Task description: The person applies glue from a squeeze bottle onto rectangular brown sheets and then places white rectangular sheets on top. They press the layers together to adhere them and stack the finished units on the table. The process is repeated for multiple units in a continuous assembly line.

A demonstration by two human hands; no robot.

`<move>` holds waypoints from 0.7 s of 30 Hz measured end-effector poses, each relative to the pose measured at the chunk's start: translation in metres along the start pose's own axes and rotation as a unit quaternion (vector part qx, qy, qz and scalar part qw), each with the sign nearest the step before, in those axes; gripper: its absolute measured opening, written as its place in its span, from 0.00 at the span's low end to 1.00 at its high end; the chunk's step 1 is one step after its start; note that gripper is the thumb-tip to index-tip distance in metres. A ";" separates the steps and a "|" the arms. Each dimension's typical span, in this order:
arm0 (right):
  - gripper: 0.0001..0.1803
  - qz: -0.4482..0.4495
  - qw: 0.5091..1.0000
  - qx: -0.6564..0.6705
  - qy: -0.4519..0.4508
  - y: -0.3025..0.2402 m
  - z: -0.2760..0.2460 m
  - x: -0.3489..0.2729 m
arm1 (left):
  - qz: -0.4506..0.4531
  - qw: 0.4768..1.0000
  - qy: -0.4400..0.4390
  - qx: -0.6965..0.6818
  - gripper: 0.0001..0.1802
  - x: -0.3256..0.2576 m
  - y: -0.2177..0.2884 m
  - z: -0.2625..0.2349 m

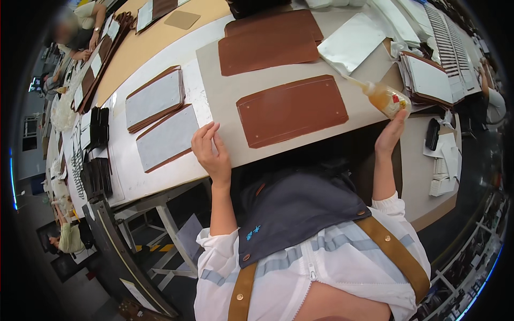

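In my right hand (pixel 392 135) is a clear squeeze bottle (pixel 386 99) with amber liquid inside, tilted so its long pale nozzle points left. The nozzle tip is close to the upper right corner of a brown leather-like panel (pixel 292 111), which lies flat on the grey board (pixel 225 96) in front of me. My left hand (pixel 210 151) hovers at the table's near edge, left of that panel, fingers loosely bent and holding nothing. Just beside its fingertips lies a brown-edged panel with a pale grey face (pixel 168 138).
A stack of similar grey-faced panels (pixel 155 98) lies at the left. Farther back are overlapping brown panels (pixel 267 47) and a white sheet (pixel 352 43). More stacked panels (pixel 428 80) stand at the right. Another person (pixel 80 32) works at the far left.
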State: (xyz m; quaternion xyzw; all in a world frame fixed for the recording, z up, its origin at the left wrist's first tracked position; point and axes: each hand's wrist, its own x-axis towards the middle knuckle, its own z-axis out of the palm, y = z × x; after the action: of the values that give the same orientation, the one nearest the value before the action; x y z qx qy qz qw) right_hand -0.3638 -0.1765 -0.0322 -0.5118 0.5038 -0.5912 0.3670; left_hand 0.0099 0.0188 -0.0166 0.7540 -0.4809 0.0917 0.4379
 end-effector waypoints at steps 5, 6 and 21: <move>0.27 -0.094 0.936 -0.325 0.094 0.040 -0.057 0.034 | 0.007 1.000 -0.009 0.008 0.12 0.003 0.002 0.002; 0.26 -0.116 0.908 -0.391 0.098 0.046 -0.063 0.038 | 0.006 1.000 -0.010 0.009 0.12 0.004 0.004 0.003; 0.02 -0.295 0.850 -0.370 -0.230 -0.009 0.112 0.085 | 0.013 1.000 0.010 -0.027 0.10 0.011 0.017 -0.006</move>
State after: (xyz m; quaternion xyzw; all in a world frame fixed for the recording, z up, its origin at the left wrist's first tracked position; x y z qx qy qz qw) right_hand -0.2720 -0.2802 -0.0072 -0.8557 0.4118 -0.3068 0.0635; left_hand 0.0040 0.0140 0.0029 0.7347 -0.4887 0.0922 0.4614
